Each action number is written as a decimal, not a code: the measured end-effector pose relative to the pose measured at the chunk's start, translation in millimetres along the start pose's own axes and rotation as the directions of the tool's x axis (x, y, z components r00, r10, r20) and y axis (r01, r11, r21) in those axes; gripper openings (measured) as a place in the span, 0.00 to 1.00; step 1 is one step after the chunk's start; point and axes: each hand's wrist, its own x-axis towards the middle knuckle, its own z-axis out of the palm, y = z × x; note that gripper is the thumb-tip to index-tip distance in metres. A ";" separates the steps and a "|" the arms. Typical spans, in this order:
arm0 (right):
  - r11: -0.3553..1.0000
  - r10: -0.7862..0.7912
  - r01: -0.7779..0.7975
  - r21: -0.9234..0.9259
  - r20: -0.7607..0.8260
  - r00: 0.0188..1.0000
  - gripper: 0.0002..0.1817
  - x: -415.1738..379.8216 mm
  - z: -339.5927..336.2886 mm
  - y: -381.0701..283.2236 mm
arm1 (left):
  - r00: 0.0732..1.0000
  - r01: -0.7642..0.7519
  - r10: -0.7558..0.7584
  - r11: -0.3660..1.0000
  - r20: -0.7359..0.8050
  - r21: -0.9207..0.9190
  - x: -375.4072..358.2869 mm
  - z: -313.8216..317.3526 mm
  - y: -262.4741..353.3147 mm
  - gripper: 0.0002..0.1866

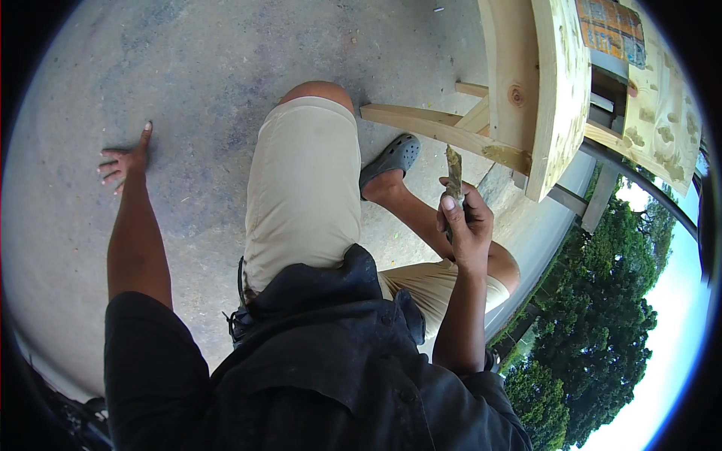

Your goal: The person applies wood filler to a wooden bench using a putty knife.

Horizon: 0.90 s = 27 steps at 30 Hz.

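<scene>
My right hand point(469, 224) is closed around a putty knife point(454, 171), its blade pointing away from me and smeared with brownish filler. Thumb and fingers pinch it near the base of the blade. Just beyond the blade stands a pale wooden piece of furniture point(560, 98) with legs and a brace; filler patches dot its boards. Far to the left, my left hand point(128, 161) has its fingers spread against the concrete floor point(203, 68), holding nothing.
A worn orange-brown tin point(613, 31) rests on the wooden boards at the upper right. A wooden leg point(421, 120) reaches toward my knee. My foot in a grey clog point(391, 159) is close to that leg. Trees point(594, 323) rise beyond the paving at the right.
</scene>
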 end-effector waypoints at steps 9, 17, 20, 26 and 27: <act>1.000 0.004 -0.004 0.002 0.002 1.000 0.17 -1.8 -2.6 -0.9 | 1.000 0.008 -0.008 1.000 0.001 -0.014 0.1 0.4 0.8 0.82; 1.000 0.001 -0.001 0.003 -0.009 1.000 0.17 -3.5 -2.5 -2.1 | 1.000 0.020 -0.020 1.000 0.018 -0.008 -0.3 -2.0 1.6 0.82; 1.000 0.003 -0.003 0.005 -0.010 1.000 0.17 -3.9 -1.8 -1.7 | 1.000 0.020 -0.020 1.000 0.013 -0.002 -0.8 -2.1 1.6 0.82; 1.000 0.001 -0.001 -0.008 -0.011 1.000 0.17 -4.0 -1.9 -1.2 | 1.000 0.017 -0.017 1.000 0.005 0.001 0.1 -0.6 1.4 0.82; 1.000 0.001 -0.001 -0.008 -0.011 1.000 0.17 -4.0 -2.1 -0.9 | 1.000 0.015 -0.015 1.000 0.001 0.000 0.6 0.5 0.9 0.82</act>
